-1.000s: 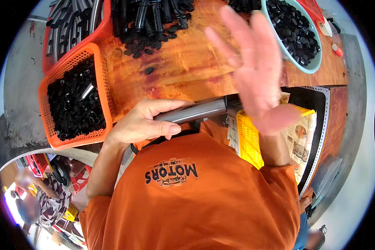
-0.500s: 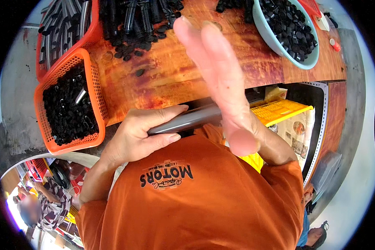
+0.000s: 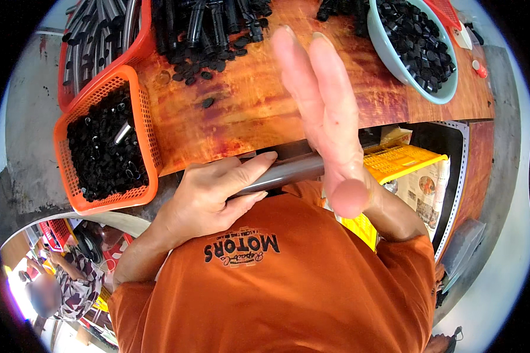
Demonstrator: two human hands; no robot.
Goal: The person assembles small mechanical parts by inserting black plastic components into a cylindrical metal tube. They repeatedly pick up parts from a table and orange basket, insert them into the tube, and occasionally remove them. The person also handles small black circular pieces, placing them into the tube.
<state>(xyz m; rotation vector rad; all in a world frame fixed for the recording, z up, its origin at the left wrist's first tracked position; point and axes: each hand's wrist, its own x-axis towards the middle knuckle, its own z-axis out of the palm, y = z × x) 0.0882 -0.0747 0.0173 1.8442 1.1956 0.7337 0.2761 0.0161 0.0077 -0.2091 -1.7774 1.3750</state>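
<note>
Tube [image 3: 288,175] before table [image 3: 247,94], basket [image 3: 148,120] left, basin [image 3: 392,61] right

A stained wooden table [image 3: 247,97] spans twelve o'clock; at ten, a red basket [image 3: 146,29] holds grey tubes [image 3: 88,56]; just below, towards nine, an orange basket [image 3: 149,129] brims with small black pieces [image 3: 100,159]; between one and two, a pale blue basin [image 3: 388,59] holds black caps [image 3: 421,50]; at three, a yellow basket [image 3: 406,162]; at eight, a co-worker [image 3: 79,288] in a patterned top.
</note>
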